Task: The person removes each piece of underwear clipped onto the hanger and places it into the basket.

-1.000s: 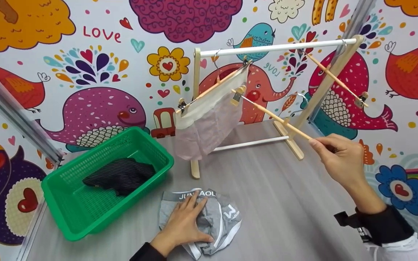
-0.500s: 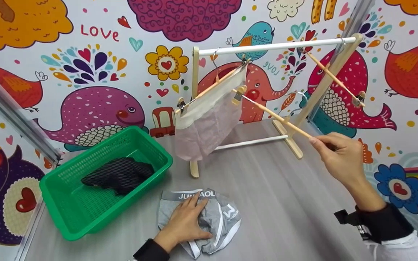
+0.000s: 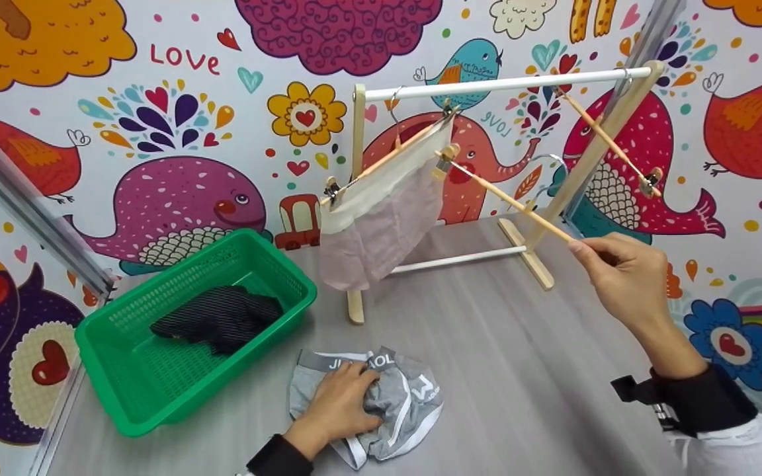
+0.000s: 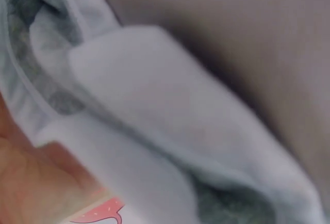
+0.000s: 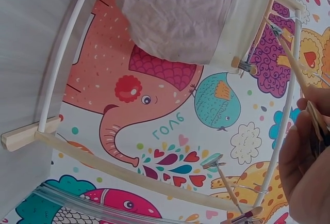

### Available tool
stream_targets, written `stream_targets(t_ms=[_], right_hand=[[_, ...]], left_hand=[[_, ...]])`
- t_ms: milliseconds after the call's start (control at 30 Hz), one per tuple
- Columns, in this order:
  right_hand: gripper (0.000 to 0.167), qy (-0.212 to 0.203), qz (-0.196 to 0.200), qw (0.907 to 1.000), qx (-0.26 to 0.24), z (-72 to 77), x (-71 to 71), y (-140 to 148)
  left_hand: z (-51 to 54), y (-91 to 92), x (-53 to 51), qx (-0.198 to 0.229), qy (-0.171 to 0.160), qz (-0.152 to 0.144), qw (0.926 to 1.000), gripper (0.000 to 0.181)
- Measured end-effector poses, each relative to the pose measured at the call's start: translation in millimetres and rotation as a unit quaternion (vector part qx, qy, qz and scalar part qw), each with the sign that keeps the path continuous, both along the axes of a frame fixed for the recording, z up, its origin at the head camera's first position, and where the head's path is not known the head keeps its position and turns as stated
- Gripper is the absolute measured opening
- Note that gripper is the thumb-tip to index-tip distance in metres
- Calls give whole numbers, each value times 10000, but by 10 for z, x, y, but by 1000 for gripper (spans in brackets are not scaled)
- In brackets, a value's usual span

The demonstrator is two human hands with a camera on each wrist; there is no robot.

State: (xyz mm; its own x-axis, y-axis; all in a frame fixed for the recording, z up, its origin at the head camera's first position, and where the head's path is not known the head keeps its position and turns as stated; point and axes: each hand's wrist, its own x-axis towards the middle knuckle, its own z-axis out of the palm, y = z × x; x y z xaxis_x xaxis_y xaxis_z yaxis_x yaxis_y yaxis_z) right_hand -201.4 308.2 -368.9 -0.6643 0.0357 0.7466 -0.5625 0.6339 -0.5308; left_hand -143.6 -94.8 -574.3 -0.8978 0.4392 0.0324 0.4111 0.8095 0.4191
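In the head view, my left hand (image 3: 340, 403) is on a pair of grey boxer briefs (image 3: 414, 410) lying on the table, its fingers bent into the cloth below the lettered waistband. White hems fill most of the left wrist view, blurred. My right hand (image 3: 629, 281) pinches one end of a wooden clip hanger (image 3: 503, 197), held in the air before the rack; its far clip (image 3: 446, 162) has no garment in it. The hand hides the near clip. Pale pink underpants (image 3: 381, 231) hang by two clips from another hanger on the rack's left side.
A small drying rack (image 3: 507, 84) with a white top rail stands at the back. At its right end another clip hanger (image 3: 609, 139) hangs bare. On the left, a green basket (image 3: 149, 403) contains a dark striped garment (image 3: 222, 317). A patterned wall closes off the back.
My left fingers have bent, and the waistband beneath them has bunched. The right hand has risen slightly and shifted right with the hanger.
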Motion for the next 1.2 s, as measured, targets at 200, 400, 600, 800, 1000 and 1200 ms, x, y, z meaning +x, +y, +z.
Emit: stream_targets(t_ms=[200,400,600,800,1000,1200], right_hand=[[5,155,-265,9993,220,55,-41,10],[5,208,-444,9985,259,86,-81,27],[9,35,-641,9977,228,113,-101,25],[11,61,-830,9963,225,160,-111,49],[15,-34,-988,9948,230,247,-143,46],[18,-102,-1162,9928,278,354,-198,38]], left_hand=[[-1,20,28,24,339,-156,9993,51],[18,52,77,76,489,-310,9983,43],[109,73,96,161,378,-336,9986,37],[224,18,114,413,415,-233,9980,40],[329,-112,114,1066,314,-43,9938,38],[441,-253,65,1674,28,191,9857,36]])
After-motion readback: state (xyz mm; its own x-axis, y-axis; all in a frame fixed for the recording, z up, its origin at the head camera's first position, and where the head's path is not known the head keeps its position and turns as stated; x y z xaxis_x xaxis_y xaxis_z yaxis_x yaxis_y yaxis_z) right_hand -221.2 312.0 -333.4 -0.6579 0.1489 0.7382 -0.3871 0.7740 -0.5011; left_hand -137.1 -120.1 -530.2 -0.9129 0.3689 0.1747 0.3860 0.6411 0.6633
